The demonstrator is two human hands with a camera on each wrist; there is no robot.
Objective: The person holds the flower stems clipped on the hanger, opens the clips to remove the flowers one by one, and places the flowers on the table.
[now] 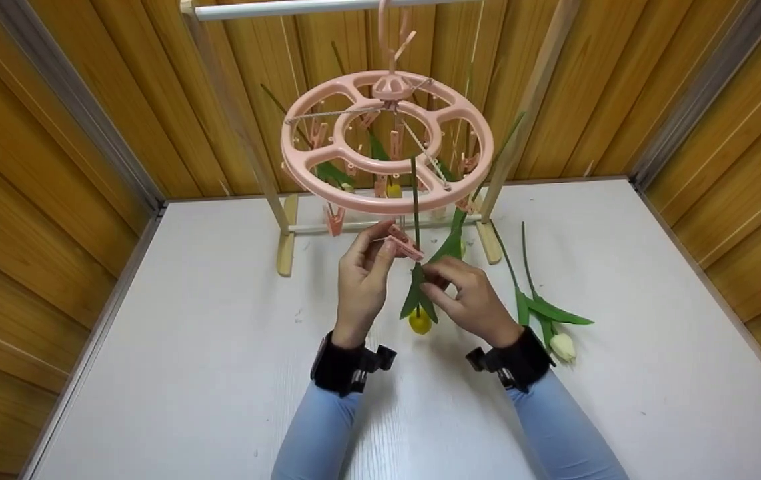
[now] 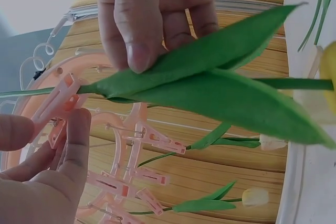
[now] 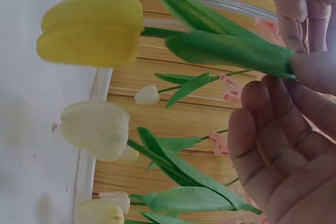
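Pink clip [image 1: 404,244] pinched by left hand [image 1: 362,283], at 6 o'clock under round hanger [image 1: 386,141]. Yellow tulip [image 1: 420,322] hung head-down; leaves [image 1: 418,297] pinched by right hand [image 1: 470,300]. Tulip judged light, soft, bendable; best held by stem [image 1: 414,200]. White tulip [image 1: 562,347] laid on table [image 1: 174,333] at 3 o'clock.

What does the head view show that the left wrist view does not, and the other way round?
Only the head view shows the whole pink round hanger on its wooden rack, the white table and the white tulip lying on it. Only the left wrist view shows close up the left hand's fingers pinching the pink clip. Both show the right hand holding the green leaves of the yellow tulip.
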